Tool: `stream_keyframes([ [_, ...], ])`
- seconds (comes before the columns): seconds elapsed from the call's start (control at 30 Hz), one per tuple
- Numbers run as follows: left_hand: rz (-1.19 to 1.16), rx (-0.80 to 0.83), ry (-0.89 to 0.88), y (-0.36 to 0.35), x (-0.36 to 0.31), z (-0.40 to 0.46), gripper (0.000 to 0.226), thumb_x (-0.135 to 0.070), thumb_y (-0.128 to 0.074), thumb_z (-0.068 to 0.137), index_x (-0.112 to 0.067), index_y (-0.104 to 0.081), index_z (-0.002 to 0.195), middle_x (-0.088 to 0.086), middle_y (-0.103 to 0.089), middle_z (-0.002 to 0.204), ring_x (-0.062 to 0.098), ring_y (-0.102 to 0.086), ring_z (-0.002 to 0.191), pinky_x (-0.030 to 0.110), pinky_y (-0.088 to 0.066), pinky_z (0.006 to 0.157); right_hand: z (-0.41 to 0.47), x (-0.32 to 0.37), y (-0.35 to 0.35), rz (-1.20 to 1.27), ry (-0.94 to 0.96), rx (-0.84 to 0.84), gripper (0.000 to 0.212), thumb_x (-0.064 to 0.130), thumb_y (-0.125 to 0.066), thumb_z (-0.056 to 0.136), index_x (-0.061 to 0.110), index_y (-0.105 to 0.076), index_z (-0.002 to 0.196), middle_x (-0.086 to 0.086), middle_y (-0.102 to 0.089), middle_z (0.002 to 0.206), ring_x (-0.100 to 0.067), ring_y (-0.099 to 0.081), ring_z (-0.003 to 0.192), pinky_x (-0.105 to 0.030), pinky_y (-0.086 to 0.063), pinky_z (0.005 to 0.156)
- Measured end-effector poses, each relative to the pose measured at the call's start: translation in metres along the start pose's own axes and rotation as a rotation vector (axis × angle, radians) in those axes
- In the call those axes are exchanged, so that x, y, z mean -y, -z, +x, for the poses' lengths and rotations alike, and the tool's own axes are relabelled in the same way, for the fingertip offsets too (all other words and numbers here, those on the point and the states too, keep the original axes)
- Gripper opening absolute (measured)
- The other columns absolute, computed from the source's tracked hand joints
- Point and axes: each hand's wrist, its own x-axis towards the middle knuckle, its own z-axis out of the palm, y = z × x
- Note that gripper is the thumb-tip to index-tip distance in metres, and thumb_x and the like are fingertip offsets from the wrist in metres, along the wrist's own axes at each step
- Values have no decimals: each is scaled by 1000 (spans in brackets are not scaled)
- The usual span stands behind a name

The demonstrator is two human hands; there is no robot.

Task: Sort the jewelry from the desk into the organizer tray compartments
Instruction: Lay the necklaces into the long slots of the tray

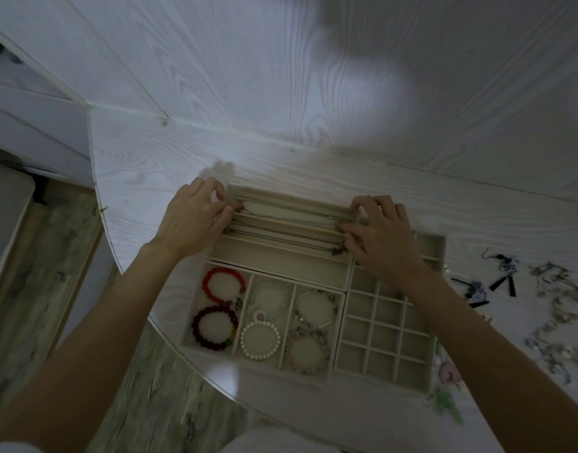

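A thin chain (290,220) lies stretched along one long slot of the necklace tray (281,259), and each end of it sits right at a set of fingertips. The left hand (192,220) is at the tray's left end, fingers curled down with the tips together on the chain's end, pinching it as far as the dim light lets one judge. The right hand (379,237) is at the tray's right end, knuckles up, fingers bent and pinching the other end of the chain over the slot. More chains lie in the slots just beside it, and the nearest slot holds none. Both forearms reach in from the near edge of the desk (150,171), spread apart, with the wrists angled inward toward the tray. Nearer the person, touching the necklace tray, a three-part bracelet tray (338,322) holds a red bracelet (222,286), a dark bead bracelet (214,328), a pearl bracelet (259,340) and silver ones. A grid tray (389,341) stands just right of it, under the right forearm. Loose jewelry (549,308) lies scattered on the desk at the far right, well apart from both hands.
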Motion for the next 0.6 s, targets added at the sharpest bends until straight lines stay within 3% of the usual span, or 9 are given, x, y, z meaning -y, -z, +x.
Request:
stream_keyframes([
  [0.13,-32,-1,-18,3,1,-2,45,-32,-32,97,-19,-73,105,10,-53,95,23,-40,79,35,-34,64,-2,-1,-1,-14,1,-2,27,25,-52,82,19,-76,94,-8,-56,105,-26,-41,96,-36,-30,74],
  [0.47,-31,-35,-3,6,5,2,48,-33,-35,96,-8,-75,87,10,-56,93,26,-44,77,34,-33,64,1,1,1,78,-78,-19,34,31,-44,87,18,-75,93,-7,-55,100,-23,-38,93,-34,-28,74],
  [0.6,-45,-61,-64,2,5,8,50,-38,-37,98,-7,-73,81,9,-56,90,25,-45,76,33,-33,63,7,1,3,50,-89,-39,36,34,-43,89,16,-74,84,-7,-54,98,-23,-38,92,-34,-27,74],
])
